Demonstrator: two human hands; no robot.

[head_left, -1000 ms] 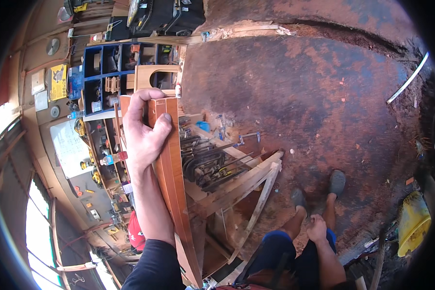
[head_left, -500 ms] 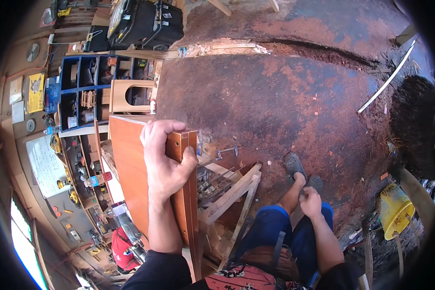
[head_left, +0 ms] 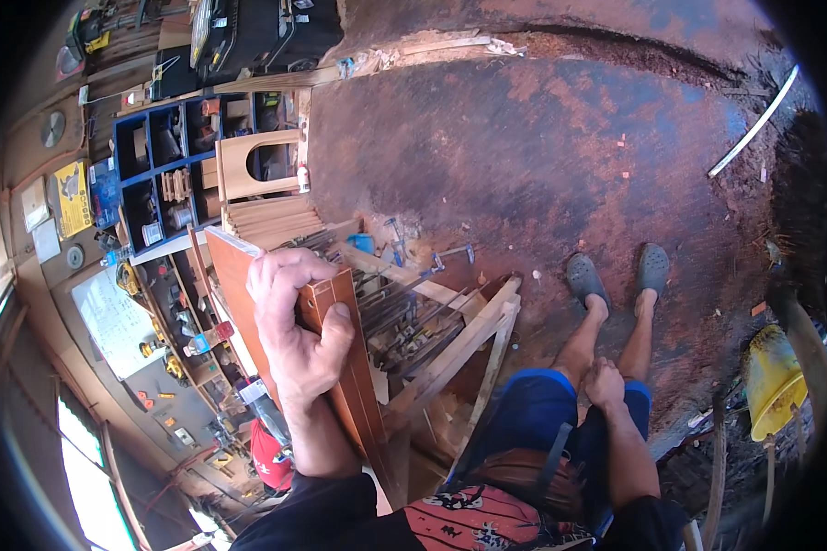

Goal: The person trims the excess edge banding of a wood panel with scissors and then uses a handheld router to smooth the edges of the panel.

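My left hand (head_left: 292,331) grips the top end of a reddish-brown wooden panel (head_left: 345,367) that stands upright on its edge. Its fingers wrap over the upper corner and the thumb presses on the front face. The panel leans beside a low wooden frame (head_left: 469,335) holding several metal clamps (head_left: 404,312). My right hand (head_left: 605,381) rests on my right thigh with the fingers curled and holds nothing. I am sitting, in blue shorts, with both feet in grey clogs (head_left: 616,271) on the floor.
A blue cubby shelf (head_left: 170,174) with small items and an arched wooden piece (head_left: 253,165) stand at the upper left. A tool wall (head_left: 170,367) runs along the left. A yellow bucket (head_left: 774,381) sits at the right, a white strip (head_left: 753,124) lies on the rust-coloured floor.
The view has swung, so the panel and my left hand sit lower and further right. My left hand kept its grip on the panel. My right hand stayed on the thigh.
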